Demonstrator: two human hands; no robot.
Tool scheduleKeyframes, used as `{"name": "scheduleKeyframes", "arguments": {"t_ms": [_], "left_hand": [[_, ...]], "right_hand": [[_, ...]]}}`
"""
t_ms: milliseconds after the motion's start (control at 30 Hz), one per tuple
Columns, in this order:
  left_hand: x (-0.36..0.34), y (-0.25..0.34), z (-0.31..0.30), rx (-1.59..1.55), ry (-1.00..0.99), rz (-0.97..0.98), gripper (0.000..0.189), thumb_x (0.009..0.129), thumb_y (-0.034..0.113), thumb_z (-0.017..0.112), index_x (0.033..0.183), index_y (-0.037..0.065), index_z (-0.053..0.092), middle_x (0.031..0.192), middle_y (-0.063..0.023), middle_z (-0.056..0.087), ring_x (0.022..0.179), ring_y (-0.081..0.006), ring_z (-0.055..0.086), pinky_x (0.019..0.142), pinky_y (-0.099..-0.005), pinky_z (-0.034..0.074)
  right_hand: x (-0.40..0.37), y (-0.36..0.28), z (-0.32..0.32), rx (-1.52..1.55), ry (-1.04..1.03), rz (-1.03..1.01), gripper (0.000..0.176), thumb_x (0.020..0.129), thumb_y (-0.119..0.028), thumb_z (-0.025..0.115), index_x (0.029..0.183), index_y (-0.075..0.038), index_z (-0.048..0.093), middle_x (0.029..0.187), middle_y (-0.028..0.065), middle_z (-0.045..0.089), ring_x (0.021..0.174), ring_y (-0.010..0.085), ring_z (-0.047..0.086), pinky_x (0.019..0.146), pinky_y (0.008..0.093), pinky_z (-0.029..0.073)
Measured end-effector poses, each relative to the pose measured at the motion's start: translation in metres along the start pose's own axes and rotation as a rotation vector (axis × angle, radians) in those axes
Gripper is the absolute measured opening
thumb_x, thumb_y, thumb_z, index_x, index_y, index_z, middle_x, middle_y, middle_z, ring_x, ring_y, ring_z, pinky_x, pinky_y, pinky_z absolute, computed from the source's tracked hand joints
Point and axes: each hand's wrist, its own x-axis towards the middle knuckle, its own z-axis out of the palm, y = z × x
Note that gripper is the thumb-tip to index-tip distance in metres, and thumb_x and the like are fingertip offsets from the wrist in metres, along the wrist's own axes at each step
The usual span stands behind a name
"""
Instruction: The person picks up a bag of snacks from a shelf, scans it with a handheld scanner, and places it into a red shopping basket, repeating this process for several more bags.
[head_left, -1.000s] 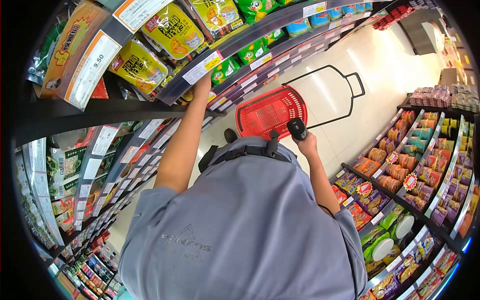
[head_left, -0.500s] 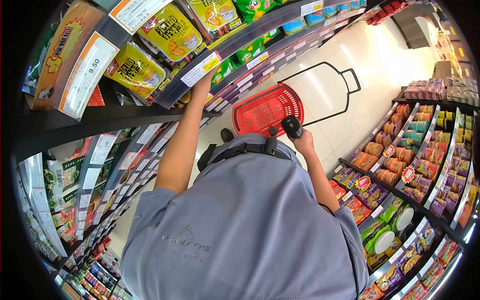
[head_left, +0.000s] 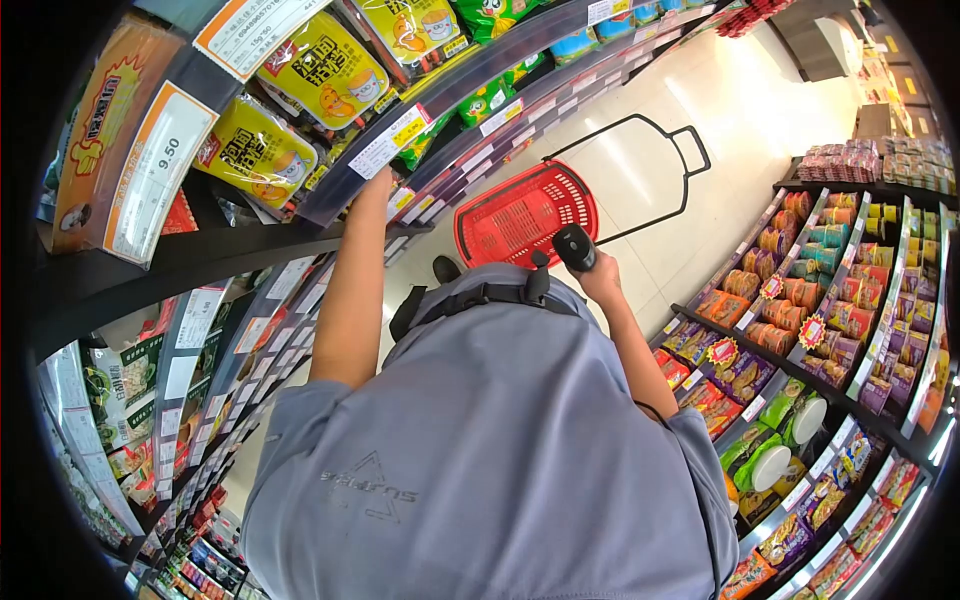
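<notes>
My right hand [head_left: 602,276] grips a black handheld barcode scanner [head_left: 574,246], its rounded head tilted up over the red basket. On the left, my left hand [head_left: 376,188] reaches in under the front edge of a shelf, just below a white and yellow price label [head_left: 389,140]. The shelf edge hides its fingers, so I cannot see whether they hold anything. Yellow snack packs [head_left: 325,72] lie on the shelf above that hand. Green snack bags [head_left: 487,101] sit on the lower tier beyond it.
A red shopping basket [head_left: 526,213] with a long black pull handle [head_left: 690,180] stands on the pale floor ahead. Shelves of packaged noodles [head_left: 800,310] line the right side. Label-edged shelves [head_left: 185,350] curve down the left, near a large 9.50 price tag [head_left: 165,150].
The view has shifted slightly, moving the shelves and basket a little left. My left hand has drawn slightly back and lower beneath the label. The scanner stays in my right hand.
</notes>
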Motion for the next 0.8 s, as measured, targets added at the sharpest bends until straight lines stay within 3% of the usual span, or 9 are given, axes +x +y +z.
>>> {"name": "scheduleKeyframes", "arguments": {"t_ms": [333, 367, 467, 500, 533, 600, 633, 733, 800], "left_hand": [[-0.14, 0.055, 0.027, -0.562, -0.303, -0.199, 0.043, 0.096, 0.033, 0.049, 0.133, 0.011, 0.045, 0.132, -0.0072, 0.05, 0.12, -0.024, 0.048, 0.103, -0.0423, 0.037], [-0.144, 0.048, 0.029, -0.617, -0.349, -0.312, 0.05, 0.095, 0.046, 0.046, 0.131, 0.011, 0.048, 0.131, -0.0045, 0.052, 0.12, -0.0207, 0.049, 0.102, -0.0403, 0.036], [-0.157, 0.045, 0.044, -0.7, -0.316, -0.562, 0.063, 0.085, 0.066, 0.047, 0.114, 0.011, 0.056, 0.1, -0.0052, 0.062, 0.092, -0.0214, 0.059, 0.089, -0.0413, 0.046], [-0.152, 0.03, 0.042, -0.926, -0.661, -0.636, 0.059, 0.086, 0.064, 0.047, 0.101, 0.008, 0.058, 0.078, -0.0041, 0.057, 0.072, -0.0179, 0.054, 0.075, -0.0346, 0.047], [-0.153, 0.019, 0.052, -0.921, -0.649, -0.575, 0.045, 0.091, 0.049, 0.048, 0.099, 0.005, 0.054, 0.071, -0.0027, 0.051, 0.067, -0.0155, 0.049, 0.067, -0.0298, 0.043], [-0.146, 0.004, 0.07, -1.196, -0.997, -0.707, 0.029, 0.093, 0.034, 0.047, 0.095, 0.006, 0.05, 0.068, -0.001, 0.048, 0.065, -0.0143, 0.047, 0.067, -0.0285, 0.041], [-0.151, 0.016, 0.08, -1.206, -1.063, -0.738, 0.02, 0.095, 0.027, 0.044, 0.092, 0.007, 0.046, 0.067, -0.0001, 0.047, 0.063, -0.0133, 0.046, 0.067, -0.0268, 0.039], [-0.159, 0.027, 0.101, -1.214, -1.082, -0.813, 0.019, 0.094, 0.025, 0.046, 0.084, 0.009, 0.045, 0.067, 0.0002, 0.046, 0.062, -0.0126, 0.045, 0.066, -0.0263, 0.037], [-0.163, 0.024, 0.111, -1.194, -1.067, -0.832, 0.019, 0.094, 0.025, 0.047, 0.083, 0.009, 0.045, 0.066, 0.0003, 0.046, 0.062, -0.0124, 0.044, 0.067, -0.0263, 0.037]], "right_hand": [[-0.006, -0.013, -0.015, 0.092, 0.049, -0.085, 0.036, 0.071, -0.019, 0.076, 0.1, -0.001, 0.065, 0.082, 0.0208, 0.067, 0.081, 0.0326, 0.068, 0.07, 0.0366, 0.051], [-0.007, -0.014, -0.017, 0.133, 0.073, -0.12, 0.032, 0.072, -0.016, 0.076, 0.097, 0.0, 0.065, 0.079, 0.0172, 0.068, 0.075, 0.0254, 0.068, 0.069, 0.0345, 0.051], [-0.019, -0.035, -0.04, 0.323, -0.079, -0.137, 0.033, 0.07, -0.013, 0.076, 0.099, -0.002, 0.064, 0.081, 0.0162, 0.068, 0.074, 0.0231, 0.067, 0.07, 0.0329, 0.051], [-0.023, -0.046, -0.052, 0.376, -0.206, -0.074, 0.03, 0.07, -0.012, 0.077, 0.096, -0.001, 0.065, 0.079, 0.009, 0.069, 0.071, 0.0145, 0.062, 0.069, 0.0295, 0.049], [-0.028, -0.059, -0.063, 0.377, -0.213, -0.056, 0.03, 0.07, -0.012, 0.077, 0.096, -0.001, 0.065, 0.079, 0.009, 0.069, 0.071, 0.0145, 0.062, 0.069, 0.0295, 0.049], [-0.035, -0.084, -0.082, 0.574, -0.499, 0.011, 0.03, 0.069, -0.01, 0.077, 0.095, -0.001, 0.066, 0.081, 0.0053, 0.069, 0.07, 0.0135, 0.061, 0.069, 0.0293, 0.05], [-0.035, -0.087, -0.086, 0.637, -0.597, 0.033, 0.03, 0.069, -0.01, 0.078, 0.095, -0.001, 0.067, 0.083, 0.0045, 0.069, 0.072, 0.0131, 0.061, 0.072, 0.0288, 0.049], [-0.041, -0.097, -0.086, 0.656, -0.552, -0.131, 0.03, 0.069, -0.01, 0.077, 0.096, -0.001, 0.067, 0.084, 0.0056, 0.069, 0.075, 0.0125, 0.06, 0.075, 0.0291, 0.049], [-0.043, -0.093, -0.083, 0.66, -0.526, -0.097, 0.029, 0.07, -0.01, 0.077, 0.095, -0.001, 0.067, 0.085, 0.0061, 0.069, 0.077, 0.0121, 0.06, 0.077, 0.0294, 0.049]]}}
